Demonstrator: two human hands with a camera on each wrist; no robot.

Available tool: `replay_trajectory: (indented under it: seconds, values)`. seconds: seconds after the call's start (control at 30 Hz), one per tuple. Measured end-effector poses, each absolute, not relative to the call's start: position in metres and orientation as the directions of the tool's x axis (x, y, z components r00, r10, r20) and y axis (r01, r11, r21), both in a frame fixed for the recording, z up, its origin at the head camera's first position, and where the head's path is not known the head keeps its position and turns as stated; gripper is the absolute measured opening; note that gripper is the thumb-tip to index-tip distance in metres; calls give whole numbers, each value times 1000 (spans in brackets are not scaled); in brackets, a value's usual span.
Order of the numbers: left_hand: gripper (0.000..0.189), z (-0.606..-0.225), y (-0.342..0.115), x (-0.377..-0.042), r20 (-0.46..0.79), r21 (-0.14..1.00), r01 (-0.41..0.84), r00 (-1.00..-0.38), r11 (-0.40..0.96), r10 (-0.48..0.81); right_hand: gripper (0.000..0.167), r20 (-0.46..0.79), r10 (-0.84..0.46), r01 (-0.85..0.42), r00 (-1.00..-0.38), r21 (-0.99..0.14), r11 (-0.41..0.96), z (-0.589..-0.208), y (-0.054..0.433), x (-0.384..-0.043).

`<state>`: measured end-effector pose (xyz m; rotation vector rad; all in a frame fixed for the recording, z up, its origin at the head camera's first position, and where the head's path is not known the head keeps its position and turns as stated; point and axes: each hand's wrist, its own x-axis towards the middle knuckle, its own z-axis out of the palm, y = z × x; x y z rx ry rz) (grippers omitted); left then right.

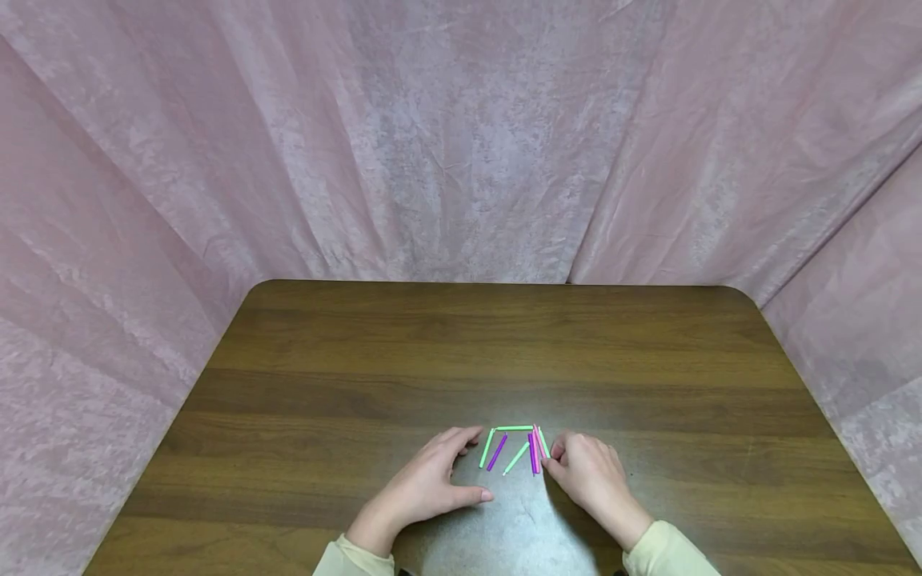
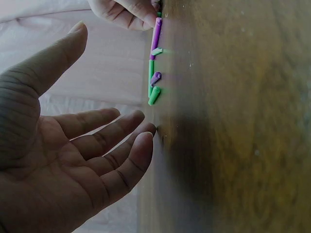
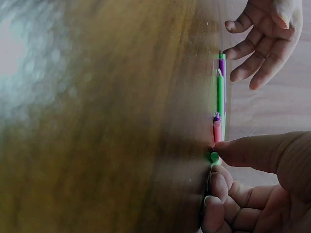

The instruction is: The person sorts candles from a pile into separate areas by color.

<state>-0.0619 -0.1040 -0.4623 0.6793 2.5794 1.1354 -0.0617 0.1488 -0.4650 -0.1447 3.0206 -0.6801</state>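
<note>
Left hand [image 1: 435, 472] spread, right hand [image 1: 592, 472] pinching

Right thumb and finger hold a slim green stick [image 1: 544, 442] at the group's right end. Slim green sticks [image 1: 515, 428], purple sticks [image 1: 497, 453] and pink sticks [image 1: 537, 460] lie flat between the hands, which flank both sides. Brown wood-grain table [image 1: 432, 352] runs well beyond, to a round-cornered far edge; pink velvety curtain [image 1: 461, 144] behind.
</note>
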Motion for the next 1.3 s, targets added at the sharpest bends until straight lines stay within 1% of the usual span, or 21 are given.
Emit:
replay_trajectory:
  seconds: [0.37, 0.6, 1.0, 1.3]
  values:
    - [82, -463, -103, -62, -22, 750, 321, -863, 579, 506, 15, -16, -84, -68, -996, -447, 892, -466, 148, -61]
    - [79, -463, -102, -62, -13, 739, 336, -860, 584, 510, 15, -17, -84, -67, -996, -450, 891, -465, 149, -61]
    - [69, -462, -100, -62, -15, 735, 334, -862, 590, 507, 17, -30, -91, -62, -995, -522, 851, -464, 154, -63]
    - [57, -464, -97, -64, -1, 736, 332, -871, 591, 491, 20, -16, -119, -88, -993, -570, 817, -465, 161, -66]
